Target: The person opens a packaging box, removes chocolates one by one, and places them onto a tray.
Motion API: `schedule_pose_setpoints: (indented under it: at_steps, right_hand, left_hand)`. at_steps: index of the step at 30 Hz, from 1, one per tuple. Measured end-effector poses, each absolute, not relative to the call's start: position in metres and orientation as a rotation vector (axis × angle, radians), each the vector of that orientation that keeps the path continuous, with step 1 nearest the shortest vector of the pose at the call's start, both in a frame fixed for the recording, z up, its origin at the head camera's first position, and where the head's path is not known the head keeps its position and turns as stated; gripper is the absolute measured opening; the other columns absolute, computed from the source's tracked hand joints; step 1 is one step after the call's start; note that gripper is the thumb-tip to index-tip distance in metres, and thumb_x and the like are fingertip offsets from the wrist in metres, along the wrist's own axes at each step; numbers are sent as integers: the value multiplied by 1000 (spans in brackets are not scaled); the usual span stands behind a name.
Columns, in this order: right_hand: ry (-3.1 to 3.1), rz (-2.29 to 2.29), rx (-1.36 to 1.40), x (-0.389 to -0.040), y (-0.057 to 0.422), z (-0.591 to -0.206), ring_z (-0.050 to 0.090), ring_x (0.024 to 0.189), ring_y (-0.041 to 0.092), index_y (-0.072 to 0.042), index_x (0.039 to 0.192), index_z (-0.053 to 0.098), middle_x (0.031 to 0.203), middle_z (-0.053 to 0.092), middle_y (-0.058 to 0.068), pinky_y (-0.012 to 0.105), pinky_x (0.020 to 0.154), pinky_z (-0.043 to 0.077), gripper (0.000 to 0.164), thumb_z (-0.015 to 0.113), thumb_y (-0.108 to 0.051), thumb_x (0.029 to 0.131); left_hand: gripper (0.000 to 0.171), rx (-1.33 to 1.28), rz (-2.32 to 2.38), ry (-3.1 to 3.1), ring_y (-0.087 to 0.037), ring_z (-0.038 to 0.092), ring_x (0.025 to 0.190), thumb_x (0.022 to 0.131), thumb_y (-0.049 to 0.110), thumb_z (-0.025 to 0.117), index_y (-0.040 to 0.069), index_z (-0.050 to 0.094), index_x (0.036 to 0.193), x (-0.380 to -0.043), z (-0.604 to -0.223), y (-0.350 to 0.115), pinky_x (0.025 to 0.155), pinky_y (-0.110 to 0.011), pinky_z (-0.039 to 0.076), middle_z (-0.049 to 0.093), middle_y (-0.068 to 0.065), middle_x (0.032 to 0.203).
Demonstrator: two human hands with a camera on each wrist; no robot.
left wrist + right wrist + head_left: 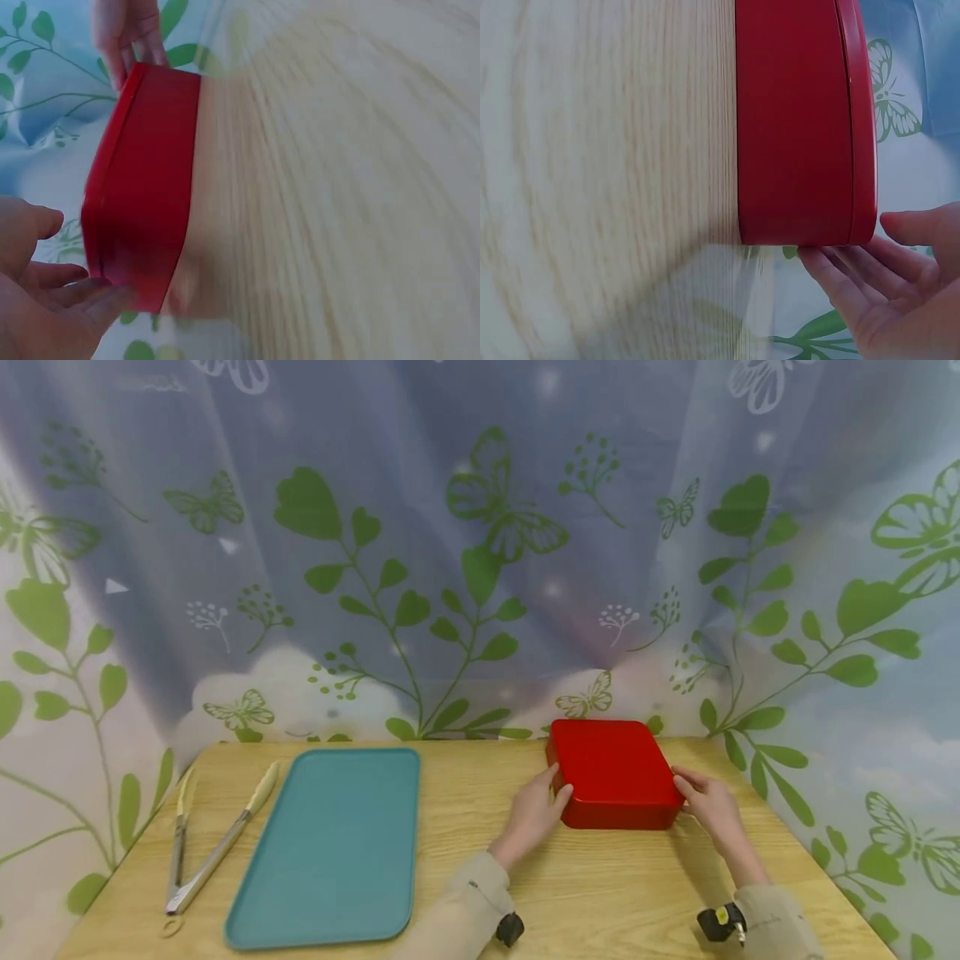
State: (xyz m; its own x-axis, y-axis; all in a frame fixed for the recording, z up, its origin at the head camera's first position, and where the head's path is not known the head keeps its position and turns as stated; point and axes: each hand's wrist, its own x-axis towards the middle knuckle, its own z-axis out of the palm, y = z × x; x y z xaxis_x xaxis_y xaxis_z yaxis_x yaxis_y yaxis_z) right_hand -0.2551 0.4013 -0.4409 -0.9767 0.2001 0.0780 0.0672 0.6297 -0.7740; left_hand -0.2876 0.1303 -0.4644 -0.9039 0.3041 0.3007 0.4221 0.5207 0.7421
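We observe the left hand (531,810) and right hand (714,810), fingers (838,286) spread, touching the red box (617,763) at left and right.

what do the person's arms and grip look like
Pale beige fabric sleeves; a small black device at the left cuff, a black device with a yellow patch and silvery tip at the right cuff. The left grip and right grip are gloveless.

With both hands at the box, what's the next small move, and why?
I'd probably ease both thumbs in against the box. The left hand and right hand flank it with fingers at its sides, but in the wrist views each thumb seems to stand off it, so the hold looks loose.
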Motion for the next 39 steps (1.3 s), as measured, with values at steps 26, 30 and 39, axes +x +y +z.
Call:
schedule_pose_setpoints:
  at_steps: [26, 30, 39]
  right_hand:
    - [-2671, 1406, -264, -251, 373, -439, 64, 86, 13, 5, 132, 46, 126, 51, 28, 32, 72, 55, 43, 49, -18, 96]
    - [-2674, 1474, -238, -250, 366, -438, 63, 88, 13, 6, 132, 45, 129, 48, 28, 35, 74, 55, 43, 50, -15, 95]
    - [-2666, 1557, -152, -250, 346, -437, 62, 96, 21, 7, 134, 43, 126, 49, 31, 40, 79, 54, 43, 50, -6, 93]
  left_hand:
    - [49, -415, -1630, -2625, -17, 63, 99, 88, 20, 63, 4, 50, 132, -292, -465, 107, 80, -26, 53, 63, -10, 116]
    - [48, -417, -1723, -2599, -20, 62, 103, 87, 18, 64, 4, 51, 131, -290, -465, 95, 78, -26, 53, 59, -13, 122]
    - [47, -408, -1897, -2540, -27, 62, 104, 86, 12, 64, 3, 51, 131, -287, -464, 66, 71, -27, 55, 58, -16, 123]
